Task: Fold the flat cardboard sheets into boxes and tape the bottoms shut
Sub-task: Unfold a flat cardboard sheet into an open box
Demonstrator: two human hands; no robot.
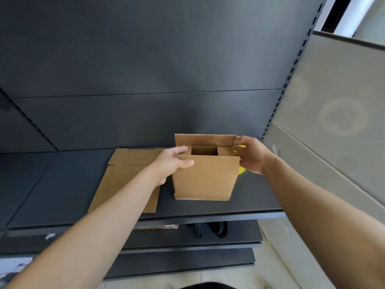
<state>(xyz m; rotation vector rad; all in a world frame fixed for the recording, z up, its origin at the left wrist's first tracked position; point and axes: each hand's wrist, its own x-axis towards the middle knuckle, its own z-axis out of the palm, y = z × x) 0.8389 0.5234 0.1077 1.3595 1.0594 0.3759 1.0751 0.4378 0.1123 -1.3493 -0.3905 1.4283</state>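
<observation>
Two bare forearms are extending from the bottom edge, the left forearm [100, 226] and the right forearm [325, 205] both heading up toward the box [205, 178]. Below the box, lower shelves [166, 259] are showing, with some dark items [217, 229] lying on one of them, too dim to identify. And now the box itself: it is standing upright on the dark shelf [62, 184], near that shelf's front edge, its rear flap sticking up and two side flaps lying inward around a dark square opening. The left hand [170, 163] is gripping the box's upper left corner, thumb lying on the near face, fingers going over the top onto the inner flap. The right hand [253, 155] is cupping the upper right corner, fingers curling against that edge. Left of the box, touching the left wrist's shadow side, a flat cardboard sheet [125, 176] is lying on the shelf. Just behind the box's right side, something yellow [241, 170] is peeking out, mostly hidden. Beyond the box a dark back panel [145, 69] is rising, and to the box's right a pale partition [337, 101] is leaning in.
</observation>
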